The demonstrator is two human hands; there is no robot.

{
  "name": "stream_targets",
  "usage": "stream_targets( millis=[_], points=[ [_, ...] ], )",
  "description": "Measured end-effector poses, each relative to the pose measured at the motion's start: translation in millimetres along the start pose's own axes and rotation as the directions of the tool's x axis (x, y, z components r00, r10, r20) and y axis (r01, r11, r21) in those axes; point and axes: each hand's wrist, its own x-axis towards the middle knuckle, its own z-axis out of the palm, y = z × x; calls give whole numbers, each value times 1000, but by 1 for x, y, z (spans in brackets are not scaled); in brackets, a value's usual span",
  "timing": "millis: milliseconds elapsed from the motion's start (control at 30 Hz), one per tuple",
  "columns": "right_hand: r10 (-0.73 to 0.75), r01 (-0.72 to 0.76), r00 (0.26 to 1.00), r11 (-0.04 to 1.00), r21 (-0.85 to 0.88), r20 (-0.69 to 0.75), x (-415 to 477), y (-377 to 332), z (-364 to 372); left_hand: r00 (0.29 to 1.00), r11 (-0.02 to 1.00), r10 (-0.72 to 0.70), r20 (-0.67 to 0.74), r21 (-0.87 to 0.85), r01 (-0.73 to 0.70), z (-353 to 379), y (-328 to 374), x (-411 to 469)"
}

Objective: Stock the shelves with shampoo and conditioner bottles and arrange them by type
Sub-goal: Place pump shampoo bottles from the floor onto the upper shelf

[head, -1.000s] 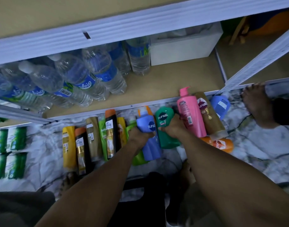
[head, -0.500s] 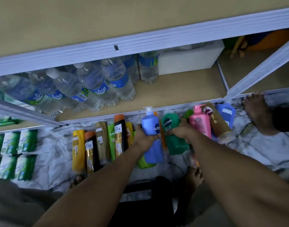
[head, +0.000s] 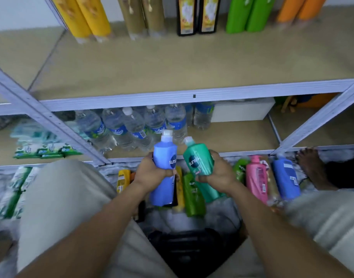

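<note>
Setting is judged to be a small shop or stockroom. White metal shelving (head: 194,96) with bare board shelves spans the frame. Across the top, shampoo bottles (head: 200,16) are stood in matched pairs by colour: yellow, tan, black, green, orange. On the lower shelf at centre, water bottles (head: 132,129) of one brand are packed together, with a white box (head: 240,111) to their right. Green packets (head: 45,150) are stacked at left. More bottles (head: 256,177) are laid in a row on the marble-patterned floor (head: 336,155) below the shelving.
</note>
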Motion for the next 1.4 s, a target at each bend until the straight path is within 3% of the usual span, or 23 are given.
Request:
stream_targets(
  millis=[267,467,667,933,1400],
  points=[
    [-179,176,978,984,-37,-104,-39,-40,17,987,974,31,-155,-218,-65,-48,0,-30],
    [-187,195,978,977,84,-90,-22,-52,22,972,966,-21,-235,-254,-41,-73,-6,-15],
    [-151,153,988,986,66,-38,-7,-77,16,975,954,-83,-205,-299,18,-88,12,-5],
    [-155,155,988,988,-25,-19,-86,-186,-69,981,953,-83,-173,-302,28,-128,127,-78],
    [-250,258,934,966,-2,-255,-245,-425,-268,971,969,183,-154,-135,-205,-254,412,-247]
  ],
)
